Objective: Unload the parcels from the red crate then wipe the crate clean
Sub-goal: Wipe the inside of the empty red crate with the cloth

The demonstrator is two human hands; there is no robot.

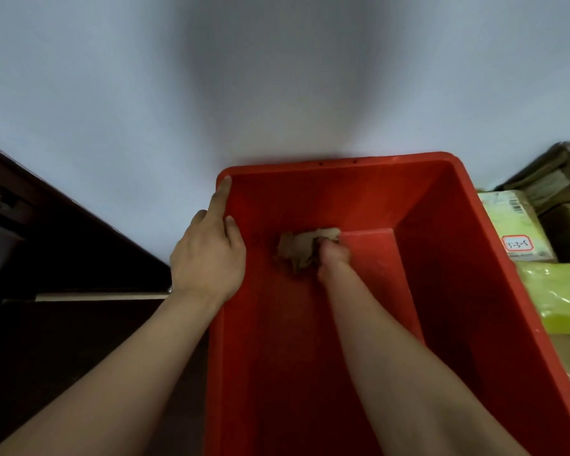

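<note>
Red plastic crate (441, 258); beige crumpled cloth (297, 251); pale yellow cardboard parcel (514, 225) with red-bordered white label (517, 243); bright yellow-green plastic bag parcel (556, 294); pale grey-white wall (145, 93).

A white sticker (517, 244) with a red edge is sitting on the pale green parcel (504, 222), at 3 o'clock from the red crate (343, 163). It is showing hand-written numbers that look like "5-3-5". A barcode (517, 205) is sitting at 12 o'clock from the sticker, its digits too small to read. The brown parcel (553, 182) at 2 o'clock is carrying a label too blurry to read.
</note>
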